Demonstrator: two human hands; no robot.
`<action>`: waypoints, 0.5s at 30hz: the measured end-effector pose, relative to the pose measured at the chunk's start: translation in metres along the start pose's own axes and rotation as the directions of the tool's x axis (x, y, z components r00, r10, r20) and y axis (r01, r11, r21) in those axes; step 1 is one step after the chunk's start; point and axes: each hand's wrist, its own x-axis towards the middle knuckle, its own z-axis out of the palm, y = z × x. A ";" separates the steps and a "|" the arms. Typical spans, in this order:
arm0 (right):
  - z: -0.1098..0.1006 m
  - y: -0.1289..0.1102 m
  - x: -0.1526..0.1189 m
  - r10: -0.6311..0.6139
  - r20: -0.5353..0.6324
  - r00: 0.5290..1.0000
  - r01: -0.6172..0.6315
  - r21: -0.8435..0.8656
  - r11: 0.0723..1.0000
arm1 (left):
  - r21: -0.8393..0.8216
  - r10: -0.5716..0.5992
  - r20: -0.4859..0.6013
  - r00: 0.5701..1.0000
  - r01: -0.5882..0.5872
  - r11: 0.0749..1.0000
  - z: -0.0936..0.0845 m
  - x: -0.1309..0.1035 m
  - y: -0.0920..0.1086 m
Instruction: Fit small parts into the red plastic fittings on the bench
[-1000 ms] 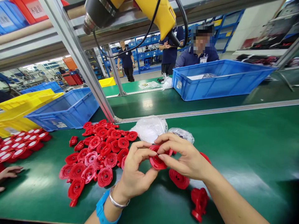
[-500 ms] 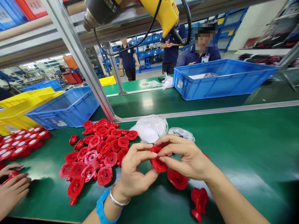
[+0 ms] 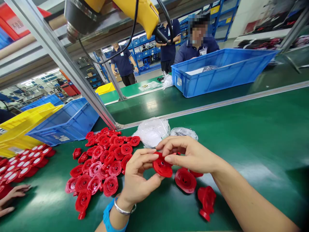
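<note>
Between the thumb and fingers of my left hand is a round red part, tilted, its hollow face toward the camera. My right hand pinches at the upper right edge of the same part; whether anything small is between those fingers is hidden. Right of the held part, a red dished part lies on the green table, with another partly under my right hand. Nearer the front edge is a red part with a neck. A large pile of red parts spreads to the left of my left hand.
Clear plastic bags lie behind my hands. A metal post slants down behind the pile. Blue bins and yellow bins stand beyond. A yellow power tool hangs overhead. Another person's hand is at far left.
The camera view has tilted. My right fingertips have shifted from the middle of the held part toward its upper edge, uncovering its centre. The other person's hand at left has drawn back.
</note>
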 end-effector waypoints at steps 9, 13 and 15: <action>0.009 0.013 0.009 0.237 0.139 0.961 -0.272 0.349 0.897 | -0.062 0.003 0.030 1.000 -0.001 0.998 -0.004 0.002 0.000; 0.011 0.011 0.006 0.252 0.153 0.956 -0.289 0.310 0.906 | -0.032 0.051 -0.024 0.998 -0.052 0.998 -0.001 0.000 -0.001; 0.011 0.016 0.001 0.286 0.151 0.946 -0.318 0.265 0.911 | -0.017 0.078 -0.038 0.996 -0.079 0.997 0.000 -0.002 -0.001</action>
